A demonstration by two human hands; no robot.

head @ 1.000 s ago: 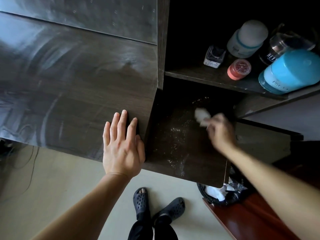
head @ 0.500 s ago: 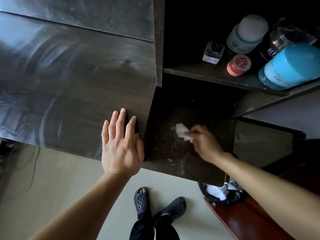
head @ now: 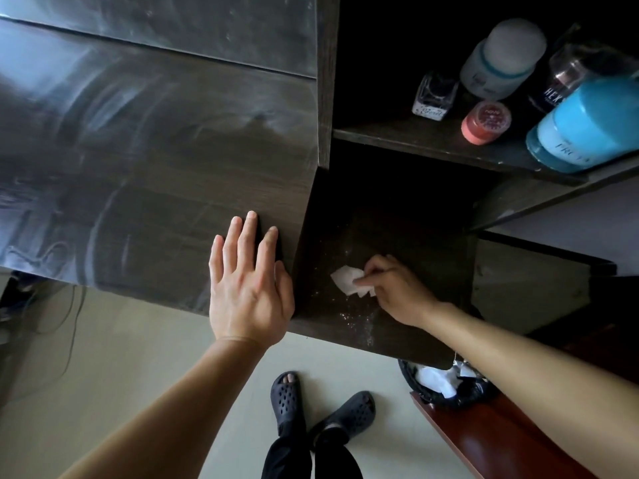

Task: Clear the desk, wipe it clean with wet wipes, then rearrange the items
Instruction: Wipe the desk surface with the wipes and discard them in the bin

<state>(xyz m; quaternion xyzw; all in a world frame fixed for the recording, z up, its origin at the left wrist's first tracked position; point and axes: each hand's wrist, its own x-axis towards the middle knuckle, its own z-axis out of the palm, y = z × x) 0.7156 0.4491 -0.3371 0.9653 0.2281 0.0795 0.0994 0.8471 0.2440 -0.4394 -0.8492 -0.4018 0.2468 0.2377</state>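
Head cam looking straight down: the wet wipe (head: 350, 280), a crumpled white wad, is sitting on the lower shelf (head: 408, 326) of the dark wood desk (head: 145, 160), about mid-shelf toward the front. The right hand (head: 397, 290) has it pinched under curled fingertips, pressing it onto the board. There's a scatter of whitish dust or crumbs (head: 359, 318) on the shelf just in front of the wipe, running to the front edge.

The left hand (head: 247, 285) is flat on the desktop, fingers together and straight, palm down, right at the corner where the top meets the shelf opening, holding nothing. The desktop shows smeary wipe streaks.

Up on the higher shelf (head: 432, 141) there's a small glass bottle (head: 434, 95), a little red jar (head: 485, 122), a white tub (head: 503, 58), a dark container (head: 560, 81) and a big blue bottle (head: 587, 127) lying tilted at the edge.

Below the shelf sits a bin (head: 446, 387) with white wads in a black liner, beside a reddish wood surface (head: 491, 440). Two dark clogs (head: 321, 406) on the pale floor.
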